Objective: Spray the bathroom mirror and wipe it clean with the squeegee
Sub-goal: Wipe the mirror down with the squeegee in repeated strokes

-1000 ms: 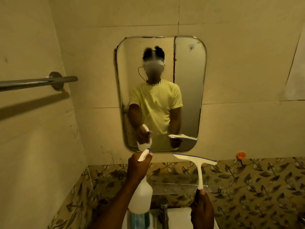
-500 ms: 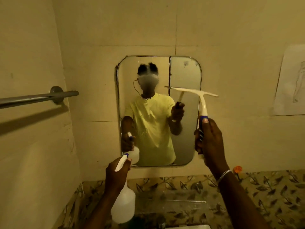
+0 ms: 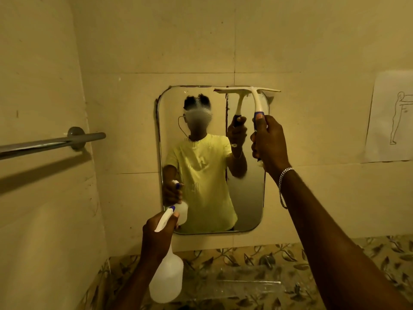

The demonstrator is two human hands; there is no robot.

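A rounded rectangular mirror (image 3: pixel 245 198) hangs on the tiled wall, with spray droplets on its upper left and a dark vertical line down it. My right hand (image 3: pixel 269 142) grips the blue-and-white handle of a white squeegee (image 3: pixel 250 91). Its blade lies level along the mirror's top right edge, overhanging the right side. My left hand (image 3: pixel 157 238) holds a translucent white spray bottle (image 3: pixel 166 280) by the neck at the mirror's lower left corner, nozzle aimed toward the glass.
A metal towel bar (image 3: pixel 51 143) juts out from the left wall at mirror height. A paper sheet with a line drawing (image 3: pixel 393 117) is stuck to the wall at right. Leaf-patterned tiles (image 3: pixel 290 260) and a clear glass shelf (image 3: pixel 248 285) run below the mirror.
My right hand has lifted the squeegee from below the mirror up to its top right edge. The left hand with the bottle has stayed low at the mirror's left corner.
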